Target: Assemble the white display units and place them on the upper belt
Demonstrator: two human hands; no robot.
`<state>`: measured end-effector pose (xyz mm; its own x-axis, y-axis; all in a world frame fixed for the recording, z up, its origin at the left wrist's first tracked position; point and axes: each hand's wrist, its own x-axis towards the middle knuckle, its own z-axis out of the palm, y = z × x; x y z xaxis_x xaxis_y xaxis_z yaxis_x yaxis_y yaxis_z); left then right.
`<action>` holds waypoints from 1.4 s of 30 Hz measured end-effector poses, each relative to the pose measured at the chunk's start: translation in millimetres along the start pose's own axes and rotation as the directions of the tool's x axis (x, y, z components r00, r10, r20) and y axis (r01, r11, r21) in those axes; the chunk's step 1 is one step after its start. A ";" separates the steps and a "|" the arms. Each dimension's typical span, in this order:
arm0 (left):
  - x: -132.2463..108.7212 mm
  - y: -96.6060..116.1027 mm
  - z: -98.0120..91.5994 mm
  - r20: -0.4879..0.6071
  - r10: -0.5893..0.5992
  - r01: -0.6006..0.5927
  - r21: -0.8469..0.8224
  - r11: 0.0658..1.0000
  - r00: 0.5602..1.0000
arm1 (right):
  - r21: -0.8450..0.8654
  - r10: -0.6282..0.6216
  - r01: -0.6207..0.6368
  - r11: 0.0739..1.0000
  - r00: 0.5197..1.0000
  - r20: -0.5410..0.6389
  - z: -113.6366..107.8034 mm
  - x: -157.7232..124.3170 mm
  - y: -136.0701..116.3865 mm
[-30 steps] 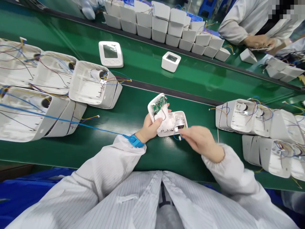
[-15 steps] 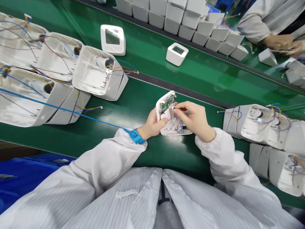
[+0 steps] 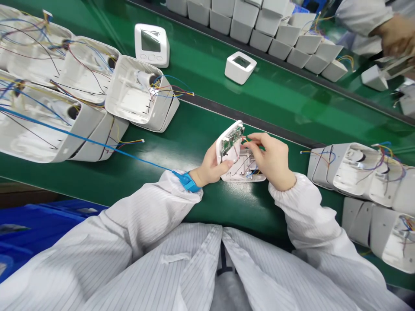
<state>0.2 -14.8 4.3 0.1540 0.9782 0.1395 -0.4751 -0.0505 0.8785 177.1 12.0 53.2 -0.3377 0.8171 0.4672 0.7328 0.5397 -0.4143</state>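
Fingers [image 3: 256, 147] of the right hand [image 3: 275, 163] are pinched together, apparently on a thin wire lead [image 3: 244, 138] too small to make out well, just right of the green circuit board [image 3: 232, 139], whose long axis slants up toward the tabletop's [image 3: 181, 203] far edge. Nearer the board's lower end, the left hand [image 3: 212, 168] grips its tilted white cover [image 3: 225, 133], beside an open housing [image 3: 238, 169] set midway between the tabletop's left and right ends.
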 end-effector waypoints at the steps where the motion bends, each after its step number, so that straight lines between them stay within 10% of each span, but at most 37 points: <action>1: -0.7 0.1 0.2 0.011 -0.009 0.009 -0.012 1.000 1.000 | -0.018 0.012 -0.012 1.000 1.000 -0.006 0.9 -0.7 1.0; 12: -3.6 -0.7 -0.6 0.093 0.034 -0.049 0.168 0.985 0.995 | -0.160 -0.025 0.042 0.986 0.994 0.107 -4.8 1.5 6.8; 24: -0.1 -7.5 -6.3 0.199 0.197 -0.229 0.153 0.961 0.960 | 0.259 0.063 -0.112 0.959 0.980 0.189 -6.5 -1.2 -20.8; 32: -3.0 -6.9 -3.2 0.159 0.052 -0.061 0.052 0.997 0.986 | 0.528 0.267 -0.484 0.698 0.860 0.436 -9.6 3.8 -17.1; 42: -3.4 -9.1 -4.0 0.163 0.032 -0.049 0.097 0.994 0.986 | 0.615 0.309 -0.667 0.420 0.743 0.594 -10.8 7.1 -15.2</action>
<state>0.5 -16.8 -6.0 0.2778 0.9300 0.2407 -0.3960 -0.1174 0.9107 170.0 7.4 71.2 -0.3751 0.8940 -0.2449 0.1696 -0.1936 -0.9663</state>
